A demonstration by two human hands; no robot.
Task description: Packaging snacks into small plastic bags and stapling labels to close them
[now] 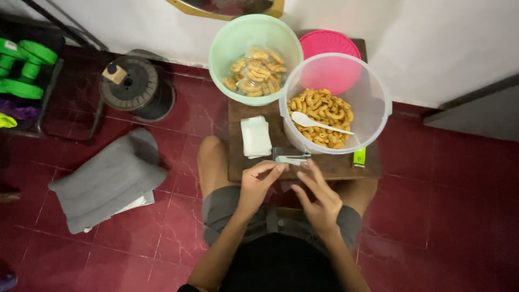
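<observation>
I sit on the floor behind a small wooden table [238, 162]. My left hand [258, 184] and my right hand [319, 196] meet at its near edge, fingers apart, fingertips touching a small clear plastic bag [285, 156]. On that bag lies a small green tool [292, 158]. A clear tub [367, 100] of curled orange snacks stands on the table's right half with a white spoon [316, 123] in it. Behind it, a pale green bowl [238, 38] holds several packed bags of the same snack. A stack of white folded bags [255, 136] lies at the left.
A pink lid [330, 43] rests behind the tub, a small green lighter-like stick [359, 157] by its base. On the red tiled floor at left are a folded grey cloth [108, 181], a black cable reel [135, 86] and green dumbbells [24, 67]. A white wall is close behind.
</observation>
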